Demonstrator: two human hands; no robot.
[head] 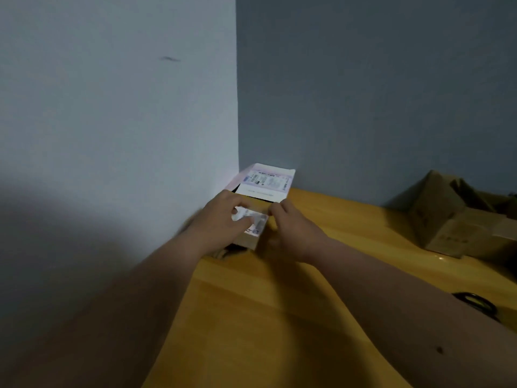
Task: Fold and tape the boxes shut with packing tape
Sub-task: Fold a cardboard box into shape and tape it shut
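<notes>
A yellow wooden table point(279, 317) fills the near ground, lit dimly, with both bare forearms stretched across it toward the room corner. A dark ring-shaped object point(475, 303), perhaps a tape roll or scissor handles, lies on the table just right of the right forearm; which it is cannot be told.

Farther in, a small cardboard box point(249, 239) is set at the table's far left edge, close against the pale wall point(112, 107). The left hand point(221, 222) is curled over the box's near flap, its fingers pressed on a crumpled white label or tape strip point(251, 217). The right hand point(291, 228) is placed against the box's right side, its fingertips pinching the same strip's right end. Dark space is seen inside the box; its contents cannot be made out.

Behind the hands, the far flap point(265, 182) is raised upright, with a white and pink shipping label on it; its print is too blurred to read.

Well right of the small box, a larger open cardboard box point(453, 217) is set against the darker grey wall point(363, 79), faint marks on its side illegible.
</notes>
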